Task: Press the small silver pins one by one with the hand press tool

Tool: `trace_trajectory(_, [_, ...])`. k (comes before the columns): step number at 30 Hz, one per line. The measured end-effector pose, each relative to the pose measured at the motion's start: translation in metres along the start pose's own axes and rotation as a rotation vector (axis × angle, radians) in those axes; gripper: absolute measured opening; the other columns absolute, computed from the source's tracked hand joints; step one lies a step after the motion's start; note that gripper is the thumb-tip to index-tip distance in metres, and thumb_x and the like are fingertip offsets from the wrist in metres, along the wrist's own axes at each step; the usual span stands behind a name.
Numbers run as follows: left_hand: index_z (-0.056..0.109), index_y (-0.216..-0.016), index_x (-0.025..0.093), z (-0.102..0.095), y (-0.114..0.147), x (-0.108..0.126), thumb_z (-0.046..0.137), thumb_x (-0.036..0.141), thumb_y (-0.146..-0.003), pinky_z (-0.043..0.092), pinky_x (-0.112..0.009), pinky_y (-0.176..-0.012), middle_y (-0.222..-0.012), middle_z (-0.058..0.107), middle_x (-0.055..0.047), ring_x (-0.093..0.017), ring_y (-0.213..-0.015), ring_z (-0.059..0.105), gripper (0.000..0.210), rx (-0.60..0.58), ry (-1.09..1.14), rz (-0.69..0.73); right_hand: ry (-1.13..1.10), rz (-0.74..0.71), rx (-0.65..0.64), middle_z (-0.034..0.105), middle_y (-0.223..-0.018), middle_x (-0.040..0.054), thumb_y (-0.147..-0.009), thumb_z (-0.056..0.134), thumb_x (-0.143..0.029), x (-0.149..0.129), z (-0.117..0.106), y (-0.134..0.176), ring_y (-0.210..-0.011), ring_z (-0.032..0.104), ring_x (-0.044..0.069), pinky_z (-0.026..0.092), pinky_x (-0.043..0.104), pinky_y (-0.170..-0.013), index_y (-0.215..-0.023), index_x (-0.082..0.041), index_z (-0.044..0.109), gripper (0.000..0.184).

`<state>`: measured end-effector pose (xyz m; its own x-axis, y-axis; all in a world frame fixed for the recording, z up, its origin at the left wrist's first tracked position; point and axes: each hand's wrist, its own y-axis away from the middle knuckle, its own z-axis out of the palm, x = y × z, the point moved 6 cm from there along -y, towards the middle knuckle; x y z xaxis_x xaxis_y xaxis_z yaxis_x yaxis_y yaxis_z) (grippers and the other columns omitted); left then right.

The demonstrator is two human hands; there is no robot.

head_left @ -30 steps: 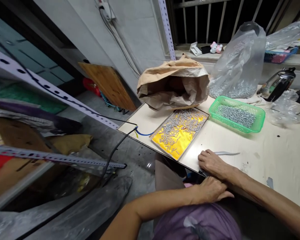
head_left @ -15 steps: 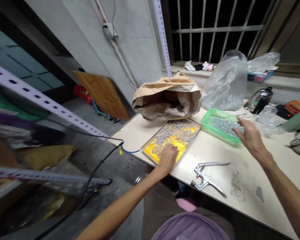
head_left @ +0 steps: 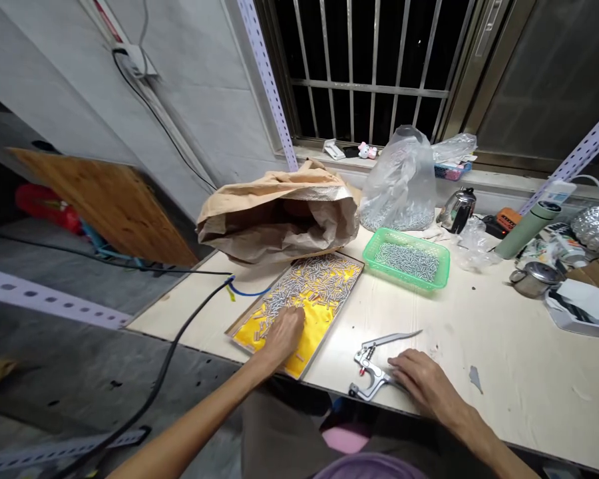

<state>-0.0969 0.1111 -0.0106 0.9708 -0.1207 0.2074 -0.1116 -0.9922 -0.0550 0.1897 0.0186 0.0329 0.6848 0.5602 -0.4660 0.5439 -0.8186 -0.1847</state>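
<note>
My left hand (head_left: 284,332) is down in a shallow tray (head_left: 324,339) lined with yellow, its fingers curled among small silver metal pins (head_left: 324,279). What sits between those fingertips is hidden. To the right of the tray, silver pliers (head_left: 372,379) with a C-shaped jaw and a spring lie near the table's front edge. Over their lower handle is my right hand (head_left: 424,379), closed on it; the hand covers most of that handle. A green plastic basket (head_left: 442,266) behind the pliers holds many more small silver pins.
A crumpled brown paper sack (head_left: 274,239) lies open behind the tray. Beside it stands a clear bag (head_left: 399,179) of metal pieces. A green flask (head_left: 529,229), a metal cup (head_left: 536,279) and a white box (head_left: 579,309) are at right. A black cable (head_left: 180,332) hangs at left.
My right hand has come down from the basket's edge to the pliers' lower handle. The left hand stays in the tray. The view has turned to the right.
</note>
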Motion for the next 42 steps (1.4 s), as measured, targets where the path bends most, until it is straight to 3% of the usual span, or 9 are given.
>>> trace_trajectory(4, [0.058,-0.071,0.016,-0.016,0.008,0.025,0.045,0.024,-0.076,0.044,-0.029,-0.066,-0.071,0.061,-0.004,-0.018,-0.069,0.056,0.016,-0.076,0.438,-0.099,-0.024,0.021,-0.002,0.065,-0.088,0.0053,-0.094,0.039,-0.019,0.002,0.005,0.007,-0.079,0.062,0.016,0.052,0.029,-0.07,-0.102,-0.021,0.062,0.024])
trace_trajectory(7, [0.062,-0.078,0.015,-0.002,0.031,0.063,0.054,0.038,-0.071,0.04,-0.022,-0.051,-0.065,0.059,0.0,-0.013,-0.056,0.052,0.025,-0.343,0.87,-0.223,-0.05,0.03,-0.004,0.063,-0.091,0.0069,-0.095,0.038,-0.023,0.0,0.006,0.009,-0.082,0.061,0.017,0.052,0.03,-0.072,-0.104,-0.02,0.061,0.025])
trace_trajectory(10, [0.064,-0.076,0.013,0.02,0.052,0.094,0.062,0.039,-0.065,0.035,-0.019,-0.046,-0.058,0.055,0.002,-0.009,-0.049,0.046,0.028,-0.499,1.021,-0.32,-0.001,0.047,-0.003,0.061,-0.092,0.0083,-0.094,0.042,-0.026,-0.001,0.009,0.012,-0.083,0.06,0.019,0.051,0.032,-0.072,-0.108,-0.02,0.06,0.023])
trace_trajectory(15, [0.064,-0.07,0.013,0.046,0.066,0.105,0.067,0.036,-0.064,0.026,-0.019,-0.041,-0.047,0.048,0.006,-0.005,-0.041,0.036,0.024,-0.639,0.958,-0.449,0.069,0.064,-0.015,0.058,-0.082,0.0067,-0.094,0.041,-0.022,-0.001,0.021,0.02,-0.072,0.058,0.018,0.049,0.03,-0.065,-0.105,-0.019,0.062,0.024])
trace_trajectory(32, [0.06,-0.059,0.013,0.045,0.062,0.105,0.058,0.026,-0.062,0.023,-0.02,-0.041,-0.041,0.04,0.007,-0.006,-0.038,0.034,0.014,-0.807,0.64,-0.349,-0.005,0.101,-0.069,0.057,-0.082,0.0062,-0.097,0.029,-0.022,0.001,0.032,0.027,-0.068,0.058,0.016,0.049,0.028,-0.058,-0.106,-0.017,0.06,0.033])
trace_trajectory(35, [0.06,-0.061,0.014,0.047,0.061,0.104,0.058,0.028,-0.062,0.023,-0.02,-0.04,-0.041,0.04,0.007,-0.007,-0.038,0.034,0.015,-0.823,0.62,-0.344,0.052,0.095,-0.047,0.06,-0.096,0.0114,-0.096,0.035,-0.028,0.005,0.026,0.024,-0.083,0.06,0.02,0.052,0.032,-0.069,-0.112,-0.017,0.058,0.03])
trace_trajectory(37, [0.06,-0.063,0.014,0.05,0.062,0.104,0.059,0.029,-0.063,0.022,-0.02,-0.039,-0.041,0.04,0.008,-0.006,-0.037,0.032,0.016,-0.845,0.624,-0.36,0.142,0.094,-0.006,0.054,-0.121,0.0189,-0.09,0.048,-0.04,0.013,0.02,0.018,-0.108,0.054,0.028,0.049,0.042,-0.085,-0.124,-0.015,0.052,0.042])
trace_trajectory(39, [0.061,-0.064,0.014,0.051,0.063,0.104,0.059,0.03,-0.063,0.022,-0.02,-0.039,-0.041,0.04,0.008,-0.006,-0.036,0.032,0.016,-0.857,0.634,-0.379,0.241,0.09,-0.008,0.039,-0.139,0.0244,-0.08,0.059,-0.055,0.023,0.017,0.011,-0.128,0.037,0.038,0.04,0.054,-0.097,-0.134,-0.012,0.042,0.071])
trace_trajectory(42, [0.061,-0.065,0.014,0.051,0.063,0.104,0.06,0.029,-0.063,0.023,-0.02,-0.038,-0.042,0.04,0.008,-0.006,-0.036,0.033,0.016,-0.857,0.631,-0.391,0.32,0.068,-0.117,0.035,-0.143,0.0269,-0.066,0.064,-0.069,0.035,0.026,0.001,-0.135,0.024,0.042,0.029,0.062,-0.102,-0.139,-0.011,0.035,0.097])
